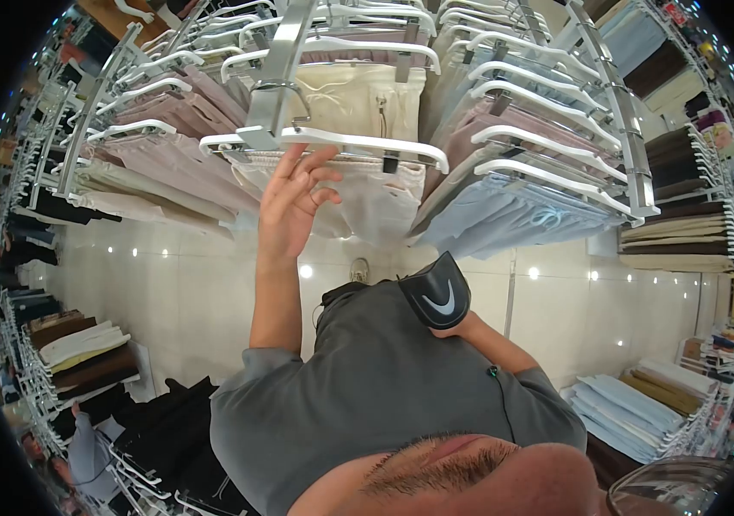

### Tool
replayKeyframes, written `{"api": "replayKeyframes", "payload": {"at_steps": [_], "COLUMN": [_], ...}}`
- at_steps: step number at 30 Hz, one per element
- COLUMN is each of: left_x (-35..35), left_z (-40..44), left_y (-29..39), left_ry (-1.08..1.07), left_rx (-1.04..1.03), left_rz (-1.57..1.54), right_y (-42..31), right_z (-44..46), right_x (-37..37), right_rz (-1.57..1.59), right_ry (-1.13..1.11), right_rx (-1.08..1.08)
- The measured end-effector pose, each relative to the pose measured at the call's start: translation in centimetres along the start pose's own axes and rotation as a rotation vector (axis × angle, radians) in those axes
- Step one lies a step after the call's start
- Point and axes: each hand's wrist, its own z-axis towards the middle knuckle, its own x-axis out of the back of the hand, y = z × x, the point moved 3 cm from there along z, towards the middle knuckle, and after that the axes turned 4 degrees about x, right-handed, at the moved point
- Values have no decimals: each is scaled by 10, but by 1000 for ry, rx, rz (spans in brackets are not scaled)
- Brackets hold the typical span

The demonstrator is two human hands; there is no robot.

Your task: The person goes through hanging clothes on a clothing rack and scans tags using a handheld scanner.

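Note:
My left hand [296, 199] reaches up to the front hanger on the middle rail, palm partly turned to me. Its fingers are apart and loosely bent, with the tips by the white hanger [350, 142]; I cannot tell whether they touch it. Pale cream trousers [376, 198] hang from that hanger, clipped at the waist. Near my waist, my right hand [460, 326] is wrapped at the lower end of a black object with a light grey curved mark [432, 297]. The object hides most of those fingers, and its kind is unclear.
Pink and beige trousers [161, 163] hang on the left rail. Light blue drawstring trousers [526, 215] hang at the front right, below a metal rail end [639, 193]. Folded blue garments [620, 417] lie at lower right. Black clothes [174, 430] hang behind, lower left.

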Motion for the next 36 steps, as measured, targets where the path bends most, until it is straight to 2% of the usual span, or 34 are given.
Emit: {"api": "replayKeyframes", "payload": {"at_steps": [1, 4, 7, 11, 13, 14, 16, 21, 29, 36], "left_x": [1, 7, 16, 25, 28, 29, 29, 34, 45, 23], "left_z": [1, 3, 1, -3, -5, -6, -7, -6, 0, 0], "left_y": [4, 12, 17, 24, 29, 31, 34, 34, 39, 31], "left_ry": [-26, -83, -135, -196, -212, -223, -247, -314, -332, -368], "left_rx": [-3, 7, 34, 89, 97, 104, 111, 146, 122, 154], "left_rz": [-6, -7, -15, 27, 18, 6, -29, -161, -134, -142], "right_y": [-3, 4, 0, -12, -32, -41, -47, -54, -51, -66], "right_z": [3, 1, 10, 37, 62, 74, 91, 100, 85, 74], "right_x": [-5, -25, -38, -51, -55, -60, -69, -88, -94, -93], "right_rz": [-57, -31, -119, -52, -251, -251, 177, 305, 339, 378], "right_ry": [-20, 18, 33, 69, 84, 89, 263, 392, 412, 434], "right_rx": [46, -47, -6, -59, -39, -41, -443, -467, -550, -587]}}
